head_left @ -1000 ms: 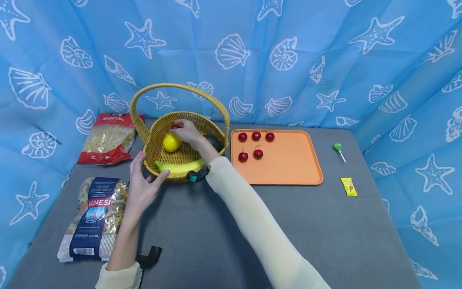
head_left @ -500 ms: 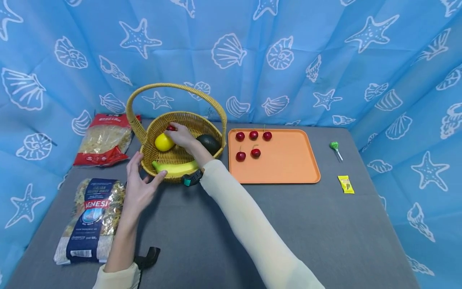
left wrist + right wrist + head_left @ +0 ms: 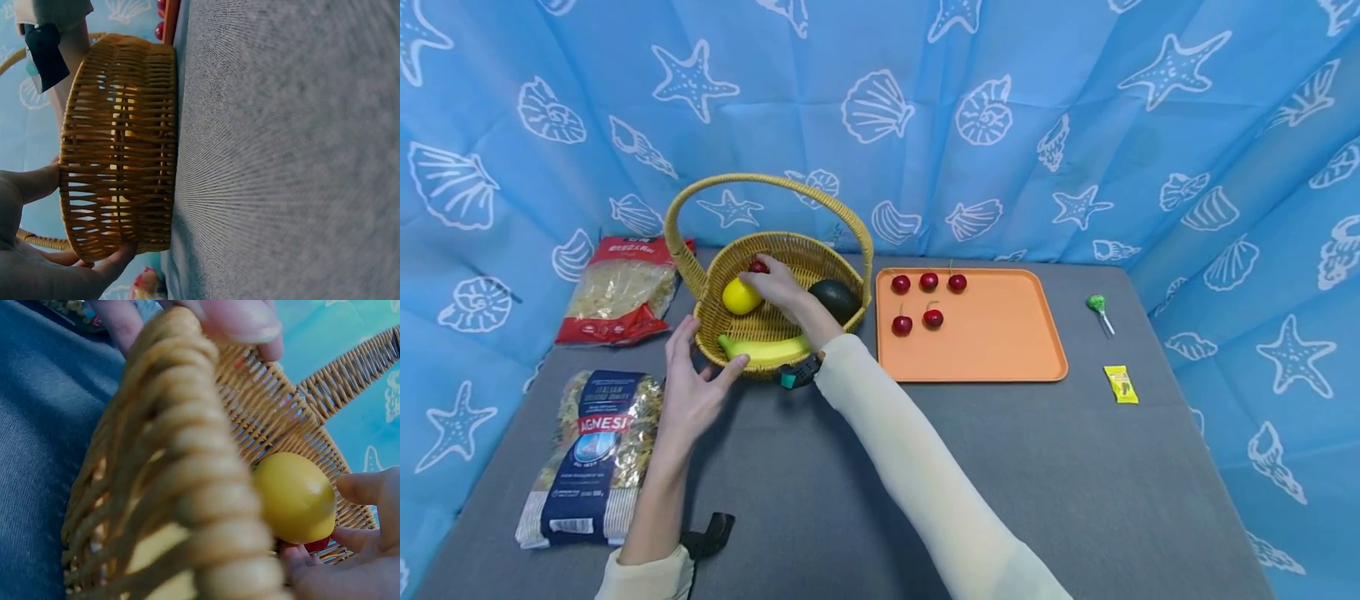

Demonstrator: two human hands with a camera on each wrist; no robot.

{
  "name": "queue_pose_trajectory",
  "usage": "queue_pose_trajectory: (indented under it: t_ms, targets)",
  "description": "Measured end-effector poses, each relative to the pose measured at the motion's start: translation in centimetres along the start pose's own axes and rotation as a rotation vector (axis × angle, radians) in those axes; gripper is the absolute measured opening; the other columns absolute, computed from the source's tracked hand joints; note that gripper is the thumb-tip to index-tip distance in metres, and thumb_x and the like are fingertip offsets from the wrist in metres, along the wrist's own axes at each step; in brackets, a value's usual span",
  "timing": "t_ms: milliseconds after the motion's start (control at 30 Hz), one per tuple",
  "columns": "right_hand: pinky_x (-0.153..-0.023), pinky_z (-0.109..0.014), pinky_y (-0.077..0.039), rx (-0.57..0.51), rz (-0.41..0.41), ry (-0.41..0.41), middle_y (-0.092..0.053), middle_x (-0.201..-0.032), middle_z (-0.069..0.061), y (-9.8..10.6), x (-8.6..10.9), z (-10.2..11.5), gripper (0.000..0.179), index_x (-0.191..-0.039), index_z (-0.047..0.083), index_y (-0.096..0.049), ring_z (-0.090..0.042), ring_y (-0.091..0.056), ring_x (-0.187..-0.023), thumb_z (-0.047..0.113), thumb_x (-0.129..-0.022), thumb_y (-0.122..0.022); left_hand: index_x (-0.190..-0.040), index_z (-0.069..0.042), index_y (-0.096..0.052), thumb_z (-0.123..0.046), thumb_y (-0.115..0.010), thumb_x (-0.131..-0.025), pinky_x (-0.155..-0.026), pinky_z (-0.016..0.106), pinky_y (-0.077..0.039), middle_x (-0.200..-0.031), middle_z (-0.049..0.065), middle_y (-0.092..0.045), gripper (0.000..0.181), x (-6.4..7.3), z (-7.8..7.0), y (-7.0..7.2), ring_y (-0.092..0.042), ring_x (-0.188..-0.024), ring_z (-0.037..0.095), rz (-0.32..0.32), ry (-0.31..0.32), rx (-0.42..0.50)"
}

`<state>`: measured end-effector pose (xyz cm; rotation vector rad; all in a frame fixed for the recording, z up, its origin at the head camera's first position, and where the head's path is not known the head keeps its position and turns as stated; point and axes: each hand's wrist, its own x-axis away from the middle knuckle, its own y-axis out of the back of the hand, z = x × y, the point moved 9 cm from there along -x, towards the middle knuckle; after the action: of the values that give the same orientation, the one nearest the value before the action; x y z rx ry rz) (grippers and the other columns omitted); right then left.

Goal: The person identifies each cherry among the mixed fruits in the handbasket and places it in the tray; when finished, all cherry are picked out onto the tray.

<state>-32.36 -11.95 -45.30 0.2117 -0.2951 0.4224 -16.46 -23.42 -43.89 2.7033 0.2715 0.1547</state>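
A wicker basket with a tall arched handle holds a yellow lemon, a banana and a dark avocado. At its left front edge, my left hand grips the rim, with the thumb on the rim and a finger along the outer wall in the left wrist view. My right hand reaches inside, behind the lemon, its fingertips pinching a red cherry. In the right wrist view the lemon hides much of that cherry.
Right of the basket lies an orange tray with several cherries. A green lollipop and a small yellow packet are farther right. Two pasta bags, one red and one blue, lie on the left. A blue curtain hangs behind.
The right hand has shifted slightly left and down inside the basket, exposing more of the avocado and the cherry. The left hand stays at the rim.
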Motion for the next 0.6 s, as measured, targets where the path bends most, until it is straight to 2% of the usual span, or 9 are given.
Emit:
queue_pose_trajectory:
  t_ms: [167, 367, 500, 600]
  targets:
    - [-0.136, -0.047, -0.04, -0.064, -0.001, -0.002, -0.038, -0.176, -0.013, 0.07, -0.15, -0.2, 0.066, -0.173, 0.015, -0.031, -0.03, -0.043, -0.16, 0.027, -0.113, -0.056, -0.174, -0.007, -0.012, -0.025, -0.078, -0.102, -0.129, 0.071, -0.04, -0.184, 0.011, -0.004, 0.1, -0.02, -0.01, -0.06, -0.015, -0.169, 0.041, -0.013, -0.016, 0.0]
    - [-0.137, -0.044, -0.039, -0.089, -0.029, -0.012, -0.039, -0.175, -0.013, 0.26, -0.32, -0.28, 0.07, -0.171, 0.009, -0.031, -0.029, -0.043, -0.161, 0.028, -0.111, -0.062, -0.174, -0.007, -0.013, -0.024, -0.078, -0.102, -0.128, 0.07, -0.041, -0.184, 0.011, -0.004, 0.099, -0.11, -0.09, -0.1, -0.015, -0.169, 0.04, -0.014, -0.024, 0.006]
    - [-0.136, -0.042, -0.04, -0.095, -0.051, -0.026, -0.04, -0.176, -0.009, 0.51, -0.22, -0.22, 0.07, -0.17, 0.012, -0.036, -0.026, -0.042, -0.162, 0.029, -0.109, -0.066, -0.175, -0.008, -0.012, -0.025, -0.078, -0.102, -0.128, 0.071, -0.04, -0.184, 0.01, -0.003, 0.1, -0.1, -0.06, -0.1, -0.014, -0.169, 0.04, -0.009, -0.015, 0.005]
    - [-0.134, -0.044, -0.043, -0.088, -0.093, 0.006, -0.043, -0.174, -0.006, 0.98, 0.18, 0.4, 0.067, -0.167, 0.016, -0.043, -0.026, -0.043, -0.16, 0.028, -0.107, -0.07, -0.175, -0.008, -0.011, -0.025, -0.078, -0.102, -0.128, 0.072, -0.04, -0.185, 0.009, -0.003, 0.1, -0.04, 0.05, -0.09, -0.014, -0.17, 0.04, -0.009, -0.005, 0.002]
